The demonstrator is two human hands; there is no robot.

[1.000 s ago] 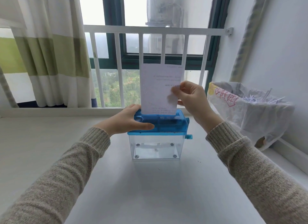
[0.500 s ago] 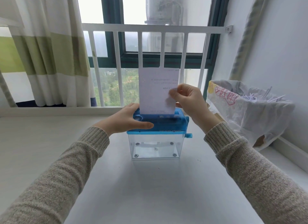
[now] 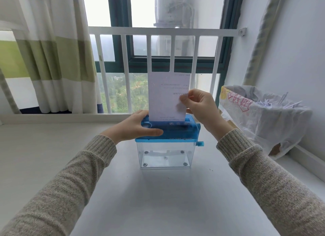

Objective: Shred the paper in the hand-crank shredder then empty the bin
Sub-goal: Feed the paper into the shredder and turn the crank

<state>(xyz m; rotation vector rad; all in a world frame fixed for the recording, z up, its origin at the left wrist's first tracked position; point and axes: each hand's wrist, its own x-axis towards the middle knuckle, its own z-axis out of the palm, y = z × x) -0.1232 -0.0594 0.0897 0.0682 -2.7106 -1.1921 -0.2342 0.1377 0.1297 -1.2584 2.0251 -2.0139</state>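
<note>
- Curtain (image 3: 52, 51): one, striped white and green, hangs at the far left beside the window, behind the white worktop (image 3: 158, 200).
- Hands: two, both in knitted grey-beige sleeves.
- Left hand (image 3: 135, 126) rests on the left end of the shredder's blue top, thumb along the near face and fingers (image 3: 140, 113) curved over the far edge, gripping it.
- Shredder (image 3: 167, 141): one, standing mid-worktop, with a blue top over one clear bin (image 3: 165, 155). Four screw heads show through the bin's floor; I see no shreds in it. One small blue crank stub (image 3: 199, 144) sticks out at its right side.
- Paper (image 3: 167, 95): one printed sheet, upright, its lower edge set in the slot on the blue top.
- Right hand (image 3: 202, 107) pinches the sheet's right edge between thumb and forefinger, the other fingers curled behind it.
- Bag (image 3: 263, 116): one plastic-lined container at the far right by the wall, well apart from the shredder, with paper strips (image 3: 274, 102) inside.
- Against half a second ago: both hands keep the same holds, the sheet stands in the slot much as before, and the bin looks unchanged.
</note>
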